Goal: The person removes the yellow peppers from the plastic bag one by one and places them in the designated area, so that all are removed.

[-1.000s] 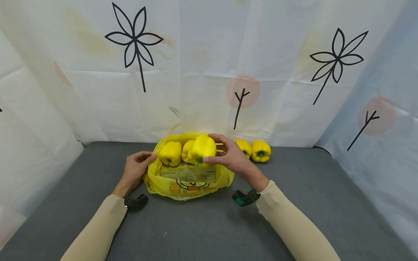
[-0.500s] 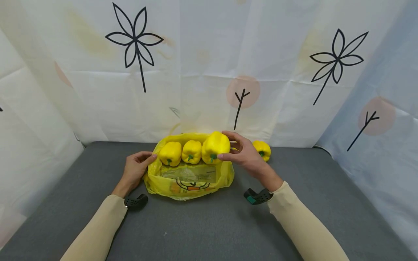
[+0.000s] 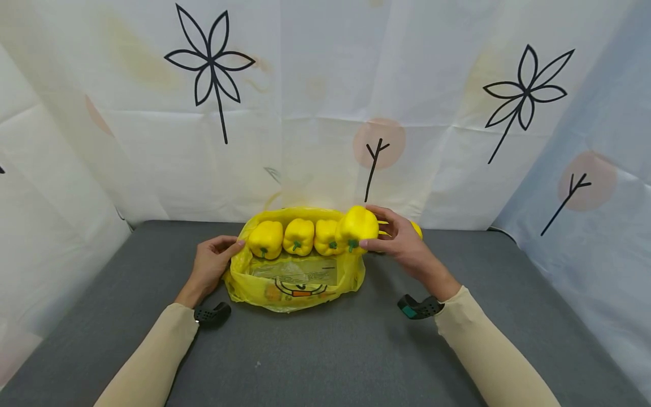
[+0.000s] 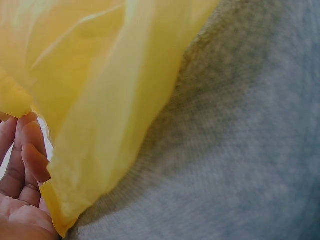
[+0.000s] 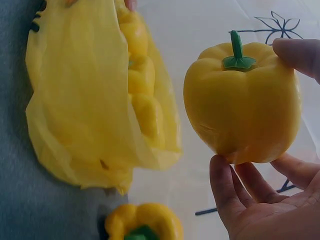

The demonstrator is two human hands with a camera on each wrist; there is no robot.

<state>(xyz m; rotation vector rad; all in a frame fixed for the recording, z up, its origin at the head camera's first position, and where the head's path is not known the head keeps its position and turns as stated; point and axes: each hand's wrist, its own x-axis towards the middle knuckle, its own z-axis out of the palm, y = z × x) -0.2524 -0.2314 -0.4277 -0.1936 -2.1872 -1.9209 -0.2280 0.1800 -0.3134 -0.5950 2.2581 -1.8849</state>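
My right hand grips a yellow bell pepper by its sides, raised at the right rim of a yellow plastic bag. In the right wrist view, thumb and fingers span this bell pepper, its green stem showing, with a gap between it and the bag. Three more yellow bell peppers stand in a row inside the bag. At the bag's left rim my left hand pinches the plastic between thumb and fingers. The left wrist view shows the bag's side filling much of the frame beside those fingers.
Further yellow bell peppers on the grey table are mostly hidden behind the right hand; one pepper shows low in the right wrist view. A white printed curtain stands along the table's back edge.
The right hand has carried its bell pepper rightward, from over the middle of the bag to its right rim, uncovering peppers inside and covering those on the table. The left hand has stayed put.
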